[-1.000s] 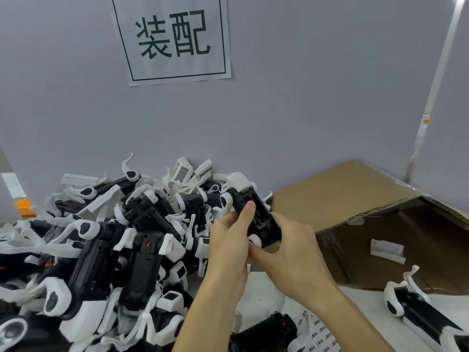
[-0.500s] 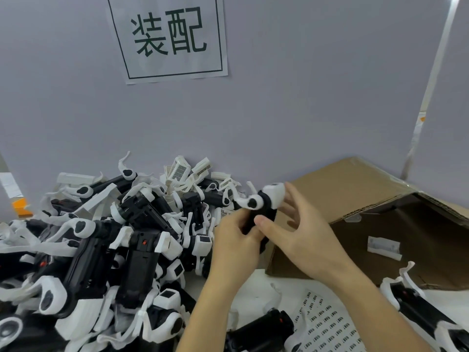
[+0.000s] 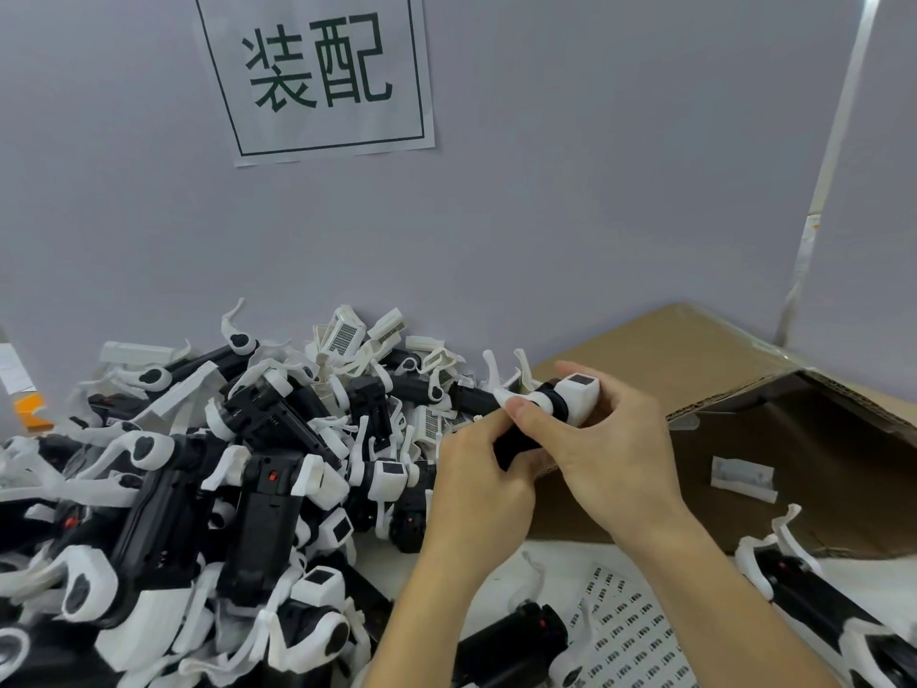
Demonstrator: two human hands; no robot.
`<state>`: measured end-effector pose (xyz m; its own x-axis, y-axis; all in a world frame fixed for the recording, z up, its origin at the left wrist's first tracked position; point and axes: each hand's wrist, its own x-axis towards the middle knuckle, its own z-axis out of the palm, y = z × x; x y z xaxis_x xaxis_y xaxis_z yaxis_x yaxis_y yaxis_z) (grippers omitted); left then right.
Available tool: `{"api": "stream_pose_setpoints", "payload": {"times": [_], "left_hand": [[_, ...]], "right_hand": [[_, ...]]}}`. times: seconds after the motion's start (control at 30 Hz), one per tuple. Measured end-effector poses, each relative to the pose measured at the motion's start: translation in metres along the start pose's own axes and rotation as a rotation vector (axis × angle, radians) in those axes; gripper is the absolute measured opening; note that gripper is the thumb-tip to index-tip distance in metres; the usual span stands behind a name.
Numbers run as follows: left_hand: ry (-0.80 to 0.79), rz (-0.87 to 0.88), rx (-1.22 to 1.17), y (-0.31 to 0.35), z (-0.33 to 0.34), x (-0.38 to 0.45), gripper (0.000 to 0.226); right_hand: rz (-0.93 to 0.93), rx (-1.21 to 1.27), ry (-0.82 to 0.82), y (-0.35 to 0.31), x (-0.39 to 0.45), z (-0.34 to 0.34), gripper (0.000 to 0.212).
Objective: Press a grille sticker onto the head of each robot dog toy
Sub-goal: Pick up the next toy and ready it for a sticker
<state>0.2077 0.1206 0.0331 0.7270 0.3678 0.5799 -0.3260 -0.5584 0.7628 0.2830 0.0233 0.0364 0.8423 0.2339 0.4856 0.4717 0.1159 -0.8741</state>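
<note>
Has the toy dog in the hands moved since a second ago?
Yes. The toy dog has turned head-up and shifted right, out over the cardboard box.

black-white robot dog toy point(image 3: 556, 409), held tilted

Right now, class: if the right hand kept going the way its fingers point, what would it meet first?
The right hand points up-left, so probably the pile of robot dog toys behind the held toy; depth is unclear.
</note>
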Motion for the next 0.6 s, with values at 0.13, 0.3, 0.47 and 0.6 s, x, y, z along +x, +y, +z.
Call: {"api": "stream_pose_setpoints", "payload": {"times": [0.13, 0.3, 0.47, 0.6], "left_hand": [[0.003, 0.020, 0.049, -0.002, 0.000, 0.000, 0.055], [-0.025, 0.009, 0.102, -0.003, 0.001, -0.002, 0.036], [0.039, -0.050, 0.167, -0.007, 0.007, -0.004, 0.026], [0.148, -0.077, 0.208, -0.009, 0.005, 0.000, 0.019]], "right_hand": [[0.012, 0.071, 0.007, 0.001, 0.000, 0.000, 0.055], [0.021, 0.106, 0.035, -0.001, -0.001, 0.003, 0.032], [0.009, 0.061, 0.029, -0.003, -0.004, 0.002, 0.024], [0.060, 0.141, -0.209, -0.009, 0.000, 0.001, 0.055]]}}
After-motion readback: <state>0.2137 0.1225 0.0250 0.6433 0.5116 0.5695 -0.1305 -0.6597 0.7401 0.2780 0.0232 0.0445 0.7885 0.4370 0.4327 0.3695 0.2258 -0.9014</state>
